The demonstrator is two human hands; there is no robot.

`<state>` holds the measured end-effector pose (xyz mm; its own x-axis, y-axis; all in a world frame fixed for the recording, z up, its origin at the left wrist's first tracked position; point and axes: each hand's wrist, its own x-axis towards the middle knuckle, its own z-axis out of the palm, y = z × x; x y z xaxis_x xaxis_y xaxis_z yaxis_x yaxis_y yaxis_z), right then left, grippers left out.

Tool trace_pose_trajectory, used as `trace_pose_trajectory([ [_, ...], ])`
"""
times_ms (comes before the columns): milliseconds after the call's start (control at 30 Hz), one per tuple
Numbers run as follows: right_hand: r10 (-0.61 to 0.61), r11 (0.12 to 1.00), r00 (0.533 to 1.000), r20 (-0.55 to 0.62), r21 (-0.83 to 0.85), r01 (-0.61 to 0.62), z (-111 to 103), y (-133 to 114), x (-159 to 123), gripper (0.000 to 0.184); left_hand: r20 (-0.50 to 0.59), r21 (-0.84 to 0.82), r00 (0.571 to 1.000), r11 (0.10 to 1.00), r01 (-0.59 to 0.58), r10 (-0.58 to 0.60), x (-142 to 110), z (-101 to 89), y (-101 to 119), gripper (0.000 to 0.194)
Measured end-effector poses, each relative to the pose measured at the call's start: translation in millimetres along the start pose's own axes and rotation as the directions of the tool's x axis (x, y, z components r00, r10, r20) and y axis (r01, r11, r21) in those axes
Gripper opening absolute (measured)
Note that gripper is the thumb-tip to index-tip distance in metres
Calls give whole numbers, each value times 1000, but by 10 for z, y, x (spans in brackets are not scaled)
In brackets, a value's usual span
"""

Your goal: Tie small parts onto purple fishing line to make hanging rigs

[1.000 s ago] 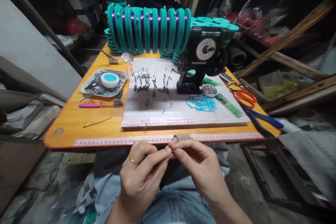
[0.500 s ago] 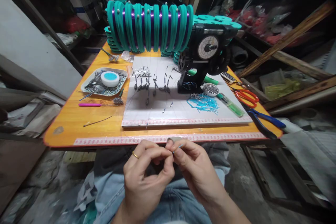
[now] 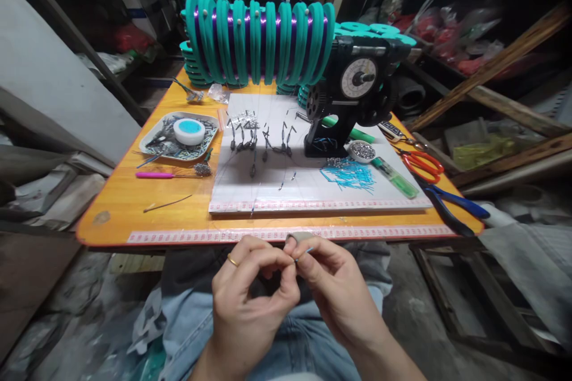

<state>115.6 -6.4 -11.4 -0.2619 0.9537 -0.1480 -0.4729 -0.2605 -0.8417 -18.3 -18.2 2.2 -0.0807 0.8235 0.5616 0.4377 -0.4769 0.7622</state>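
Over my lap, in front of the table edge, both hands meet fingertip to fingertip. My right hand [image 3: 333, 268] is closed in a pinch on a thin blue tube-like piece [image 3: 308, 250], whose end pokes out above the thumb. Closed as well, my left hand [image 3: 254, 286] wears a gold ring and pinches right beside it; whatever lies in its fingertips is too small to make out. A grey cover sits on one right fingertip. Similar light-blue pieces [image 3: 351, 175] lie heaped on the white board [image 3: 232, 193].
Above the board, a black winder [image 3: 357, 80] carries teal foam spools [image 3: 268, 41] with purple line. Several dark weighted rigs [image 3: 263, 146] hang below. A tray [image 3: 147, 152], a pink-handled tool [image 3: 154, 175], orange-handled scissors [image 3: 424, 166], blue-handled pliers [image 3: 465, 202] and a measuring tape [image 3: 179, 235] lie around.
The whole view has shifted slightly, so table and spools appear a little further right. Both hands keep the same pinch, with hardly any movement between them.
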Motion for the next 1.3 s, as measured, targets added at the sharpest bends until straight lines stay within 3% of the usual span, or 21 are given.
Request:
trace_pose_trajectory([
  [400, -46, 994, 999, -23, -98, 44, -24, 22, -18, 3, 20, 21, 1000, 1000, 6, -6, 28, -26, 33, 18],
  [1300, 14, 999, 999, -35, -45, -15, 10, 12, -32, 7, -8, 16, 1000, 1000, 11, -11, -9, -16, 28, 19],
])
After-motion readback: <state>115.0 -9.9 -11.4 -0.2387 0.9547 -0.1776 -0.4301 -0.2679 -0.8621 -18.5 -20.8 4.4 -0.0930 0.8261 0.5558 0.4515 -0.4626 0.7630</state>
